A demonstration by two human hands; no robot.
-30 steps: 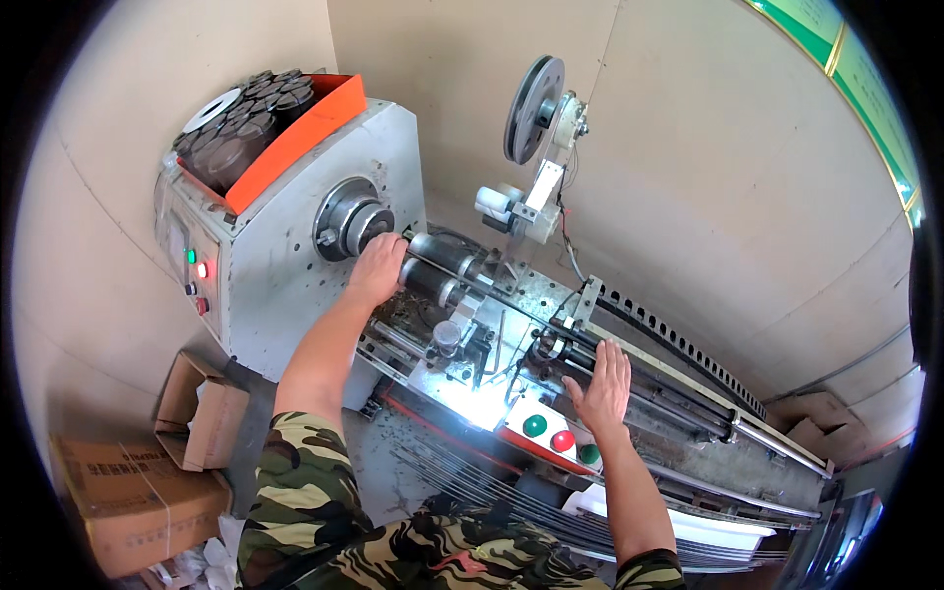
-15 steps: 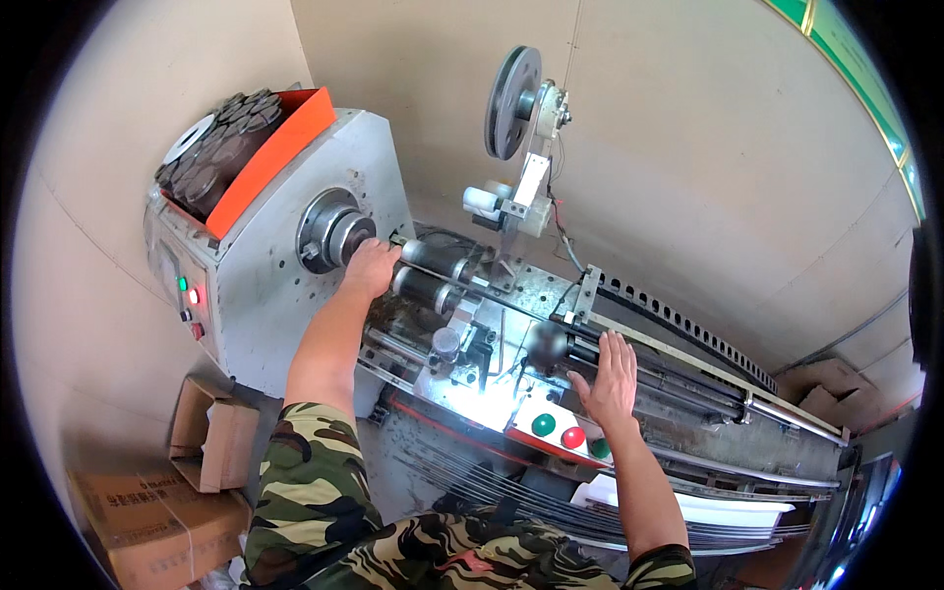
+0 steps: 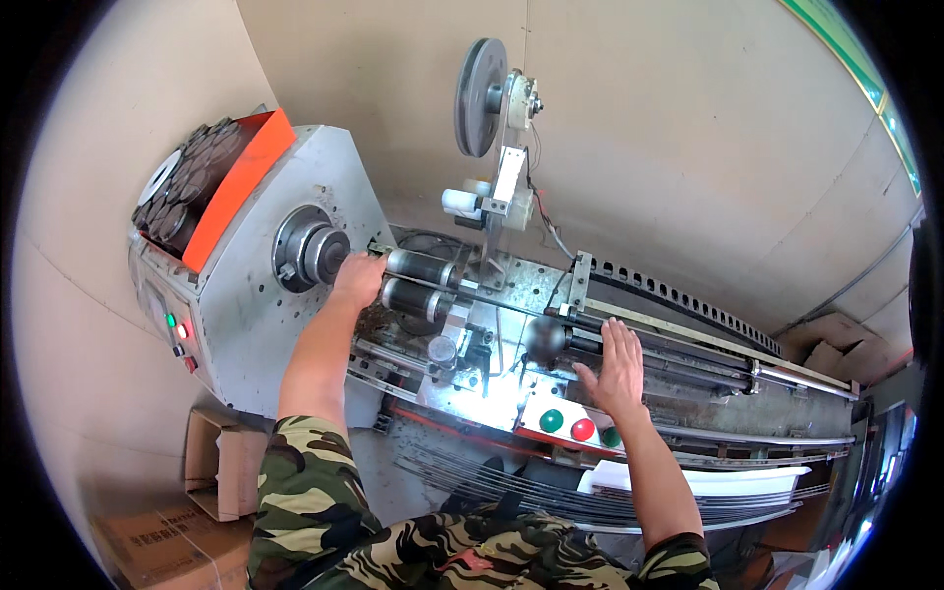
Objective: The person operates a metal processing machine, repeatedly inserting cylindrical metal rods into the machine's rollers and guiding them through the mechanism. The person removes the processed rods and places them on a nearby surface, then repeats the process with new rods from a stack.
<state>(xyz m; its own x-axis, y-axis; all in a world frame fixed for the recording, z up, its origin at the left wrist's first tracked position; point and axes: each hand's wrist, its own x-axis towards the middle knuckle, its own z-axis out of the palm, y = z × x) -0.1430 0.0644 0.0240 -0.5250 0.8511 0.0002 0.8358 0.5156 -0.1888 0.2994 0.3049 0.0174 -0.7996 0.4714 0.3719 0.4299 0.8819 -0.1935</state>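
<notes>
My left hand [image 3: 360, 278] is closed around the left end of a thin dark metal rod [image 3: 497, 303], beside the round steel chuck [image 3: 324, 251] of a lathe-like machine. From there the rod slants right, past two dark rollers with shiny ends, the far roller [image 3: 423, 266] and the near roller [image 3: 411, 300]. Open and flat, my right hand [image 3: 618, 372] is at the black shaft fitting [image 3: 587, 339] at the rod's right end, fingers stretched out. Whether its palm touches the fitting I cannot tell. A blurred dark round part [image 3: 544, 339] sits left of the right thumb.
A button panel [image 3: 536, 414] with green and red buttons lies below my right hand. Behind the rod rises a stand with a grey reel [image 3: 482, 98]. An orange-edged tray [image 3: 241, 192] of dark round pieces tops the headstock. Cardboard boxes [image 3: 177, 541] stand lower left.
The whole view has shifted a little, so the machine appears farther left. My left hand stays at the rod's end by the chuck, and my right hand stays open by the shaft fitting.
</notes>
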